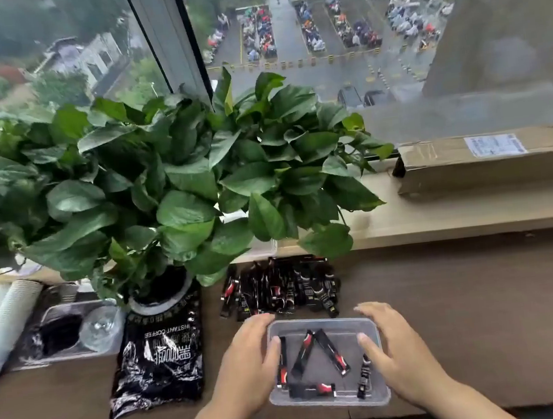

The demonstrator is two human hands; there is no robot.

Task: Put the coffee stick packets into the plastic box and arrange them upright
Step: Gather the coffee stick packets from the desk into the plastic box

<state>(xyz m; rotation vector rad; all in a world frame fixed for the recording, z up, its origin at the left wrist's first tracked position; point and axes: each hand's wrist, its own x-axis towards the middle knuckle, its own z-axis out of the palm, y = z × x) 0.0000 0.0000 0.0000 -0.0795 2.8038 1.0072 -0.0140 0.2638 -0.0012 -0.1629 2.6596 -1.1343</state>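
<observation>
- plastic box (pixel 321 321): clear, rect., no lid; sits on wooden table (pixel 483 307) near its front edge, low centre of view, btwn the two hands
- boxed packets (pixel 331 352): qty 5, black/red coffee sticks, all lying flat on box floor, none upright; 2 meet tip to tip in an inverted V at centre, 1 along left wall, 1 by right wall, 1 across near side
- packet pile (pixel 280 289): many more sticks, same type, heaped on table just beyond box's far rim, partly under leaves
- left hand (pixel 249 355): fingers straight & together, laid along outside of box's left wall, tips near far-left corner; thumb reaches over rim, tip beside the left-wall stick; pinches nothing
- right hand (pixel 395 350): fingers relaxed, slightly spread, along outside of right wall, tips past far-right corner; thumb tip at right rim; holds no packet; palm contact w/ wall: can't tell
- coffee bag (pixel 161 358): black, glossy, "INSTANT COFFEE" print, flat on table left of box, apart from it
- potted plant (pixel 163 187): broad green leaves, behind bag
- white cup stacks (pixel 3 316): far left, lying on their sides
- cardboard parcel (pixel 489 166): on window sill, upper right, w/ label
</observation>
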